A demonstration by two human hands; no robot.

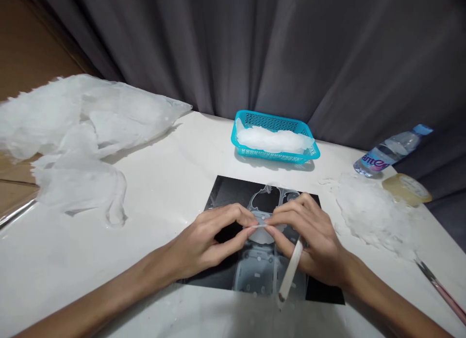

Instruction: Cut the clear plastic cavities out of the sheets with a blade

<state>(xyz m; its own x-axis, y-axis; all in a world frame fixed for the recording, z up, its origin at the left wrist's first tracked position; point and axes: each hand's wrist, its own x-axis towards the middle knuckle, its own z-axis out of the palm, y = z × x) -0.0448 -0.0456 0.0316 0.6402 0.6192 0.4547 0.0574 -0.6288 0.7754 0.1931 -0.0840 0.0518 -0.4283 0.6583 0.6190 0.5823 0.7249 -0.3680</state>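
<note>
Starting upper left of the frame: crumpled translucent white plastic sheets heaped on the glossy white table. Center: left hand and right hand close together, fingertips pinching a thin clear film piece between them, over a matte black rectangular mat. A translucent moulded plastic part with cutouts lies flat on the mat under the hands. A slim white stick tool is tucked in the right hand, tip pointing toward the lower edge. Behind: turquoise perforated plastic basket holding white film scraps. Right: loose pile of clear film scraps, plastic water bottle on its side, tape roll, tweezers at lower right.
</note>
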